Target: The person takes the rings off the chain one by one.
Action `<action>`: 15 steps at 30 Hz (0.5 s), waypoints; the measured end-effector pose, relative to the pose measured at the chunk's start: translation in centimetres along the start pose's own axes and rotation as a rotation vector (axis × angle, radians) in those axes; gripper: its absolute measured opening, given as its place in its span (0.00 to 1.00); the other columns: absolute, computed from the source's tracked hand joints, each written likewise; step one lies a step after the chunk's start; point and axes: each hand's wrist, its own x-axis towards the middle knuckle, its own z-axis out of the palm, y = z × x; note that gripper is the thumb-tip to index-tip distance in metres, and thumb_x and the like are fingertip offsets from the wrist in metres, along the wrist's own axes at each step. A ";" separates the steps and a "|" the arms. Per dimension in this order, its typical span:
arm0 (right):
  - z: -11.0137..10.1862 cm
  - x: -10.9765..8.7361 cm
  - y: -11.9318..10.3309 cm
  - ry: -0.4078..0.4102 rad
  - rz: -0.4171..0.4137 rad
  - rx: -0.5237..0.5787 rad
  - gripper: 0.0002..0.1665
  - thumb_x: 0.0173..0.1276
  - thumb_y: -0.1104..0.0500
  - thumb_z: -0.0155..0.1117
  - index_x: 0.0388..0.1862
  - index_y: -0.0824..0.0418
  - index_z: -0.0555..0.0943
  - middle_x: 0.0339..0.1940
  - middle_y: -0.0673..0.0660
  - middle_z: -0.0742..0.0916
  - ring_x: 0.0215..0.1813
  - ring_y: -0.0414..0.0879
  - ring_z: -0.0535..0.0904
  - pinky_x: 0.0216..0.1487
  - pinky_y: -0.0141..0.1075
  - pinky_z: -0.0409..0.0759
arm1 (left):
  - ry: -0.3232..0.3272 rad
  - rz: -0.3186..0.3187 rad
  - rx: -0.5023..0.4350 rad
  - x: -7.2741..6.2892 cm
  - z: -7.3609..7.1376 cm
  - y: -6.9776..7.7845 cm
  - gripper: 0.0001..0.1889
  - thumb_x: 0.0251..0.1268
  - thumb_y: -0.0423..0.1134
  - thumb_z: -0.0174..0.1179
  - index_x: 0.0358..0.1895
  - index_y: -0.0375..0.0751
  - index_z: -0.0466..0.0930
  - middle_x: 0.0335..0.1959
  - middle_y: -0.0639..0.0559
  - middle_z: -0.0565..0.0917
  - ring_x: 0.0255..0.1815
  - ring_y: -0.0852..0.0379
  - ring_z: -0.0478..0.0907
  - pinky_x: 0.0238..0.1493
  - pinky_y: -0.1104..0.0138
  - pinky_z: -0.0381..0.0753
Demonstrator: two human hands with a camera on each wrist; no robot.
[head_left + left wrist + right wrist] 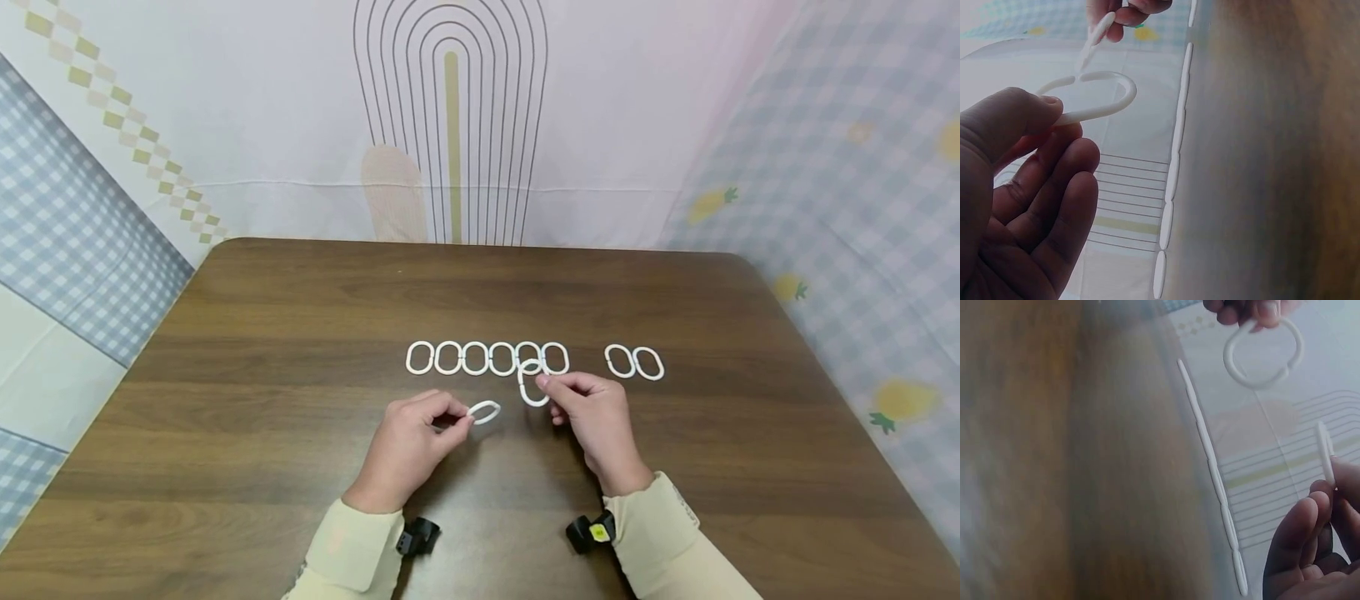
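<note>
My left hand [420,433] pinches a white oval plastic ring [486,419] between thumb and index finger, raised in front of the row. A small gap in that ring [1107,112] shows in the left wrist view, on its upper side. To the right, my right hand [588,412] pinches a second white oval ring [521,385] by its side, held upright. In the head view it overlaps the right part of a row of matching rings [490,358]. Seen from the right wrist, this second ring [1324,456] is edge-on, and the two held rings are apart.
Several white rings lie flat side by side in that row on the brown wooden table [300,300]. Two more rings [634,362] lie together to the right. Behind the table hangs a patterned cloth [285,108]; a checked cloth [847,208] hangs along the right side.
</note>
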 end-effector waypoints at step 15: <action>-2.8 2.3 -1.6 -0.004 -0.128 -0.514 0.10 0.64 0.53 0.75 0.31 0.60 0.90 0.28 0.50 0.87 0.33 0.45 0.75 0.33 0.34 0.73 | -0.019 -0.032 -0.003 -0.1 -0.1 0.0 0.08 0.54 0.29 0.74 0.28 0.47 0.87 0.27 0.62 0.85 0.26 0.70 0.78 0.30 0.72 0.81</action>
